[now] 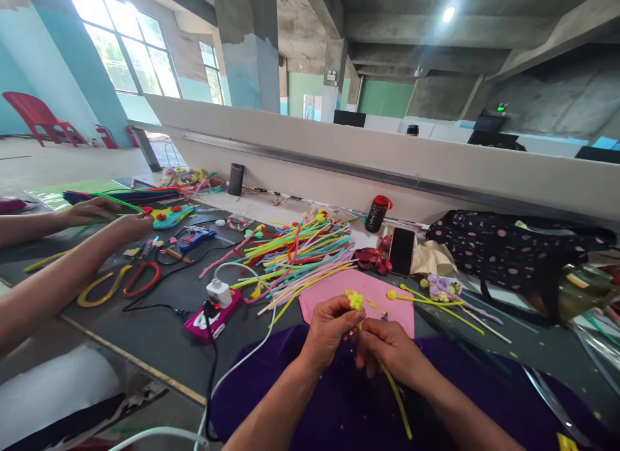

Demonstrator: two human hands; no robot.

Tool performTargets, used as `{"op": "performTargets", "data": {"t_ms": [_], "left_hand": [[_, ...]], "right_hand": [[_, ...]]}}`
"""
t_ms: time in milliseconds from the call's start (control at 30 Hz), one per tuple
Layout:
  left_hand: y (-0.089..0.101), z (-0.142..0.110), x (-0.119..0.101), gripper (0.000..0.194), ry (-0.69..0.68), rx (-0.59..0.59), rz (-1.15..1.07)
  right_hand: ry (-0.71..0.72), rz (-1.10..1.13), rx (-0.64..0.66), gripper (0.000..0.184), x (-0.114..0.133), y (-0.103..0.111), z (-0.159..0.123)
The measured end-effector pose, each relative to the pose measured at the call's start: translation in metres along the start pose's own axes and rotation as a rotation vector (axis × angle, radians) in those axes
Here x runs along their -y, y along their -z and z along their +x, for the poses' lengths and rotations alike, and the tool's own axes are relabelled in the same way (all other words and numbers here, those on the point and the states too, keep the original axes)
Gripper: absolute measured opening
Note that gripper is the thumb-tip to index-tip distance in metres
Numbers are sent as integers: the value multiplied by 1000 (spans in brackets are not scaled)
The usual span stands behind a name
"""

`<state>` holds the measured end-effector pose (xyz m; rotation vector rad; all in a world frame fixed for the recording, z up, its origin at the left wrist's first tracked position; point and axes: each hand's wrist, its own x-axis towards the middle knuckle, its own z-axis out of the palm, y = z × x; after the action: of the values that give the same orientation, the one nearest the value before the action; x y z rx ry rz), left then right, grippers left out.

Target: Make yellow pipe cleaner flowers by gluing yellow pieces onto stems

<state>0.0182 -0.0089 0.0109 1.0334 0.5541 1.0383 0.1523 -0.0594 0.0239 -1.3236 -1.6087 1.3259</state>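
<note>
Between the thumb and fingers of my left hand (332, 328) is a small yellow flower (355, 300), its head showing above the fingertips. My right hand (392, 351) pinches the yellow pipe cleaner stem (398, 399) just below, and the stem's tail hangs down past the palm. Both hands are close together over a dark purple cloth (290, 367), at the near edge of a pink sheet (329, 293). Fingers hide where stem and flower meet. On the right of the sheet lie more yellow stems (436, 302), one with a rounded yellow head.
A heap of coloured pipe cleaners (300, 251) lies beyond the hands. To the left are a pink power strip (213, 318) with cables, scissors (143, 276) and a co-worker's hands (130, 225). A phone (402, 251), a dark bottle (378, 213) and a dotted bag (504, 257) line the back right.
</note>
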Motion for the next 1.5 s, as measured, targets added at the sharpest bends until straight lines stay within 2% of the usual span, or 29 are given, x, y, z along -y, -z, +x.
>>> {"op": "performTargets", "data": {"t_ms": [133,300,400,533,733,967,1300,1500], "left_hand": [[0,0,0,18,13,-6,25],[5,5,-5,23,185,6,-96],[10,8,-7,25,260,83,-215],[13,11,-5,22,312,174,-288],[12,10,-3,20,346,140,-238],[8,9,-4,21,348,136,-145],[3,6,-2,17,259,192,60],[3,7,1,17,219,217,100]], "right_hand": [[40,-76,30,30,4,3,-2],[138,-343,51,23,11,5,-7],[177,-486,42,18,17,10,-12],[175,-397,-22,21,22,22,-15],[161,-273,-121,17,24,38,-17],[199,-257,-208,14,25,42,-18],[198,-209,-284,12,28,55,-24],[248,-337,-326,12,30,57,-23]]}}
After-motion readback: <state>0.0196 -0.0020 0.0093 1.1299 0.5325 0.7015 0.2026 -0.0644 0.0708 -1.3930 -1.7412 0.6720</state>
